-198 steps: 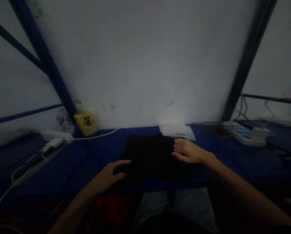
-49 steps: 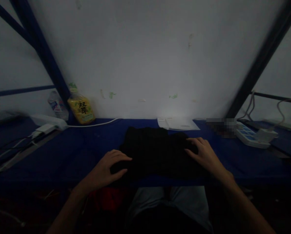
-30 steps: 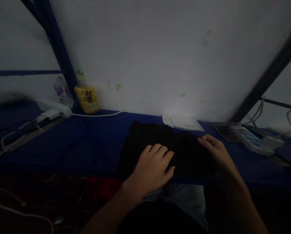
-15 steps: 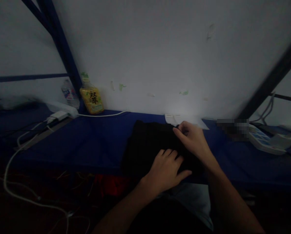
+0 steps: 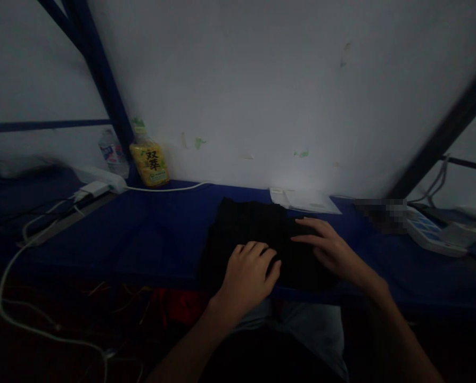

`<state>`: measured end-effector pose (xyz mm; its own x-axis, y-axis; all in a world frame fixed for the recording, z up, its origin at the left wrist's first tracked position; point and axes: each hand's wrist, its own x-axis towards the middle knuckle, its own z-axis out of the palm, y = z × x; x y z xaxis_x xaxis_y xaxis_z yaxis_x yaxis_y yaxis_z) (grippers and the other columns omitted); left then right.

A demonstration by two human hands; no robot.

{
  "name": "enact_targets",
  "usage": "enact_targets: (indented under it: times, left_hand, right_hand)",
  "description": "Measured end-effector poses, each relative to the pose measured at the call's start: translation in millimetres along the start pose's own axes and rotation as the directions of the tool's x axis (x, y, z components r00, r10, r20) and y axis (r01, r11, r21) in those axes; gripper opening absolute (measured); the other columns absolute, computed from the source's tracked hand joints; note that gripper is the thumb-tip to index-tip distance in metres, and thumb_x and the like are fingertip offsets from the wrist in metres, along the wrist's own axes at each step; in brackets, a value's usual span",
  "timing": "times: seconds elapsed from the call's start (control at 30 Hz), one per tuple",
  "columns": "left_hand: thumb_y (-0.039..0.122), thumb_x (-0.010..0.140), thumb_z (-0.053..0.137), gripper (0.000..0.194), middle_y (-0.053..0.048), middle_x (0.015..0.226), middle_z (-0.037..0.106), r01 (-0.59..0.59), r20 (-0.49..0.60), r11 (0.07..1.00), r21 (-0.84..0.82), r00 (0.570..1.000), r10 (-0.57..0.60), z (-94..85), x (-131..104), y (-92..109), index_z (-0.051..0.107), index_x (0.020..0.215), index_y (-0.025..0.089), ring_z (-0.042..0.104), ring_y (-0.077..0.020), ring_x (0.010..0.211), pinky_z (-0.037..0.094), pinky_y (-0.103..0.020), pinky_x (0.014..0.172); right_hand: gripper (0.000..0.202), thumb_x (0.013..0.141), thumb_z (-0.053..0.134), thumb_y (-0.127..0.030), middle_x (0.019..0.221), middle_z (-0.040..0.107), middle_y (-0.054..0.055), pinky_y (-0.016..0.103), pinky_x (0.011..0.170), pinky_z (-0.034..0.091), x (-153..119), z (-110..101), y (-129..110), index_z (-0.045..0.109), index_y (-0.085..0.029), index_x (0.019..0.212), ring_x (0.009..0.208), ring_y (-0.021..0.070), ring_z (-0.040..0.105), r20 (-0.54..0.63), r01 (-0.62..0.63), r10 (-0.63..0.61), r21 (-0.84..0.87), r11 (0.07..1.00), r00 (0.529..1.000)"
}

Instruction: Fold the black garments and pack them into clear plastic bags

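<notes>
A black cloth-like bundle (image 5: 246, 221) lies near the front edge of the blue table, its folds hard to make out in the dim light. My left hand (image 5: 252, 268) rests on its front middle part, palm down, fingers slightly bent and apart. Over the bundle's right part is my right hand (image 5: 328, 247), its fingers stretched out to the left and touching the dark fabric. Neither hand grips anything that shows.
The blue table (image 5: 154, 229) runs along a pale wall. At the back left stand a yellow-labelled bottle (image 5: 150, 162) and a clear bottle (image 5: 113, 154). White paper (image 5: 312, 201) lies behind the bundle. A power strip (image 5: 433, 231) is at right; white cables (image 5: 42, 335) hang at left.
My right hand has moved right and toward me, away from the bundle's back edge, and its fingers have straightened. My left hand has slid a little to the left.
</notes>
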<state>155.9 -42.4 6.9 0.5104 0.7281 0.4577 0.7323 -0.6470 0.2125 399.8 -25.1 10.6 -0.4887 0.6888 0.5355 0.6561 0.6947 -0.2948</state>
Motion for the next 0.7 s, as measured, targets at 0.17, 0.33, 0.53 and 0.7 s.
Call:
enact_targets:
  times: [0.17,0.33,0.53,0.7]
  left_hand:
    - [0.028,0.092,0.049,0.023,-0.004,0.113,0.066,0.017,0.04,0.999,-0.042,0.999,-0.015,-1.9,-5.8,-4.5,0.063,0.11,0.024,0.059,-0.0216,0.105,0.044,-0.039,0.09]
    - [0.033,0.092,0.05,0.024,-0.003,0.114,0.067,0.093,-0.04,0.996,-0.003,0.995,-0.093,-31.0,-9.7,-25.9,0.064,0.11,0.024,0.057,-0.0229,0.112,0.042,-0.04,0.094]
    - [0.037,0.095,0.044,0.029,-0.002,0.114,0.068,0.223,-0.039,0.971,-0.089,0.973,-0.227,-33.6,-10.4,-77.9,0.064,0.111,0.024,0.062,-0.0199,0.106,0.045,-0.036,0.095]
    - [0.035,0.099,0.033,0.037,-0.003,0.121,0.065,0.272,-0.084,0.919,-0.284,0.948,-0.307,-18.6,-12.2,-90.4,0.059,0.121,0.022,0.06,-0.0189,0.112,0.043,-0.035,0.099]
  right_hand:
    - [0.063,0.067,0.038,0.006,0.147,0.035,0.006,0.051,0.107,0.035,0.3,7.4,11.2,0.065,-0.027,0.113,0.136,0.0251,0.031,0.097,0.151,-0.14,-0.116,0.982,0.985]
    - [0.033,0.079,0.046,-0.002,0.136,0.046,0.008,0.047,0.097,0.046,30.6,-8.6,-2.8,0.067,-0.023,0.095,0.125,0.0278,0.042,0.015,0.072,-0.07,-0.283,0.956,0.997]
    - [0.02,0.084,0.054,-0.008,0.134,0.048,0.01,0.044,0.095,0.048,80.5,-8.4,-42.8,0.067,-0.02,0.094,0.124,0.0292,0.043,0.165,0.23,-0.179,-0.38,0.896,0.97]
    - [0.017,0.09,0.052,-0.016,0.128,0.053,0.012,0.041,0.087,0.052,116.1,47.2,-78.5,0.067,-0.018,0.099,0.119,0.0272,0.046,0.3,0.426,-0.329,-0.358,0.831,0.895]
